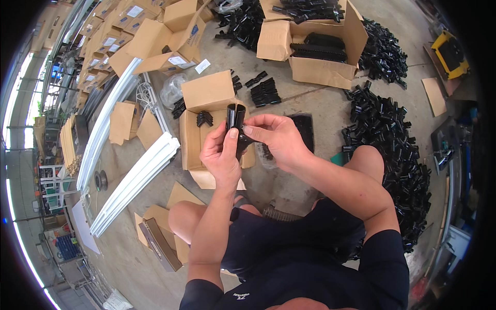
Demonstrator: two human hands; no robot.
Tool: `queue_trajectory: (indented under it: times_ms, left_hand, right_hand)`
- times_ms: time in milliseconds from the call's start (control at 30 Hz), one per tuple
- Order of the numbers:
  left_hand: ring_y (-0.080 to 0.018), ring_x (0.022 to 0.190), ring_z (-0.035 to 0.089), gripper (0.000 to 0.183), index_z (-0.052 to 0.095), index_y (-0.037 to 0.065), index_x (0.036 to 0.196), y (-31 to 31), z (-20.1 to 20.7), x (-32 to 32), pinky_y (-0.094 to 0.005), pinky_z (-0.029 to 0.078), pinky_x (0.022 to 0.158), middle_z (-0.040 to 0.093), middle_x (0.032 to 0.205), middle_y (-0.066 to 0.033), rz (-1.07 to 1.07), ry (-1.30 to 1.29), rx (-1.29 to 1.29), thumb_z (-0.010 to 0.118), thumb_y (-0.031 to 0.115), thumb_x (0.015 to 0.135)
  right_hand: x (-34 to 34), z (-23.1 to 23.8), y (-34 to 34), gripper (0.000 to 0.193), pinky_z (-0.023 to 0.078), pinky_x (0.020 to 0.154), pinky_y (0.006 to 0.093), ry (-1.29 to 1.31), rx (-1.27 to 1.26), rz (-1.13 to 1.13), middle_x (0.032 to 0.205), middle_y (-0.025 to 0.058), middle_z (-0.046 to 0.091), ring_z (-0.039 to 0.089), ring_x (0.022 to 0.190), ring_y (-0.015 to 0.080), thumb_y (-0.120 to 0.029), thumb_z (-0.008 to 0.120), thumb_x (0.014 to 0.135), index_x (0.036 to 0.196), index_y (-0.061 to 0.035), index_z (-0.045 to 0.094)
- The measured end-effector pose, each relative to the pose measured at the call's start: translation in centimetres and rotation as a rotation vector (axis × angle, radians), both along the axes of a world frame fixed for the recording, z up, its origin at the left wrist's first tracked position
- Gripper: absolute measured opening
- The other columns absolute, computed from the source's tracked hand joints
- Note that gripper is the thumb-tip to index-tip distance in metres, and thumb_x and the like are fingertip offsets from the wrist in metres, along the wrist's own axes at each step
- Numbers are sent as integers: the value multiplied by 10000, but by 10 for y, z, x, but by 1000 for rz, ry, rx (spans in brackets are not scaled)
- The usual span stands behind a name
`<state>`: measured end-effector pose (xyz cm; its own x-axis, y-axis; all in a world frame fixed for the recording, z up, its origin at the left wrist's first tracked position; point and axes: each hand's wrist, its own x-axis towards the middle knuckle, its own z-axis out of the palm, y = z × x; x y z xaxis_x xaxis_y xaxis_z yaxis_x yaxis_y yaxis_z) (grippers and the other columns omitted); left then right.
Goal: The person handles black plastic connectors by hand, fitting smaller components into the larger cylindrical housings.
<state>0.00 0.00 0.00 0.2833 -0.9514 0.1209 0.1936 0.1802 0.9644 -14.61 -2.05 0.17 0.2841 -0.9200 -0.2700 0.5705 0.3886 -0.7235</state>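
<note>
Black tubular plastic fittings point(235, 115) stand upright between my hands, their open round ends facing up. My left hand point(221, 150) is closed round them from the left, thumb along the front. From the right, my right hand point(276, 137) pinches their side with thumb and forefinger; its other fingers are curled. Both hands hover over an open cardboard box point(191, 150), where a small group of black fittings point(204, 118) lies inside. Just behind the right hand is a dark tray point(305, 129), partly hidden by that hand.
A big heap of black fittings point(385, 160) covers the floor at my right. Ahead stands another open carton point(320, 72) holding black parts; a small row of fittings point(265, 92) lies nearer. White long profiles point(137, 181) and stacked cartons point(106, 44) are at the left.
</note>
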Motion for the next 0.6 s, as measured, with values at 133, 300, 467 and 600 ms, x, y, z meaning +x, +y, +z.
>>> queue_trajectory:
  times_ms: [133,300,467,600]
  left_hand:
    - [-90,682,654,248,653,-18,1212,-1,2,0,-220,521,503,740,985,-115,-9,-1,0,670,80,984]
    - [-88,682,654,245,655,-15,1210,0,7,3,-220,521,499,740,982,-109,-27,29,-11,669,80,985]
    - [-93,692,664,235,658,-13,1205,6,10,5,-220,529,503,741,1016,-122,-41,6,-14,663,78,989]
    - [-95,691,666,233,659,-15,1206,9,10,4,-222,533,504,740,1026,-127,-47,31,-6,660,70,989]
  right_hand:
    - [0,2,0,142,515,837,284,185,-120,-36,998,60,708,648,903,130,-79,740,932,1044,8,730]
    - [-10,15,-9,127,504,815,338,663,-514,-109,909,67,655,644,929,183,-95,759,897,969,8,743]
    - [-16,21,-10,137,486,812,369,564,-529,24,921,97,649,629,921,252,-116,752,888,951,4,730]
    - [-15,21,-6,125,490,810,366,657,-632,-26,937,103,650,633,929,256,-95,745,878,934,14,719]
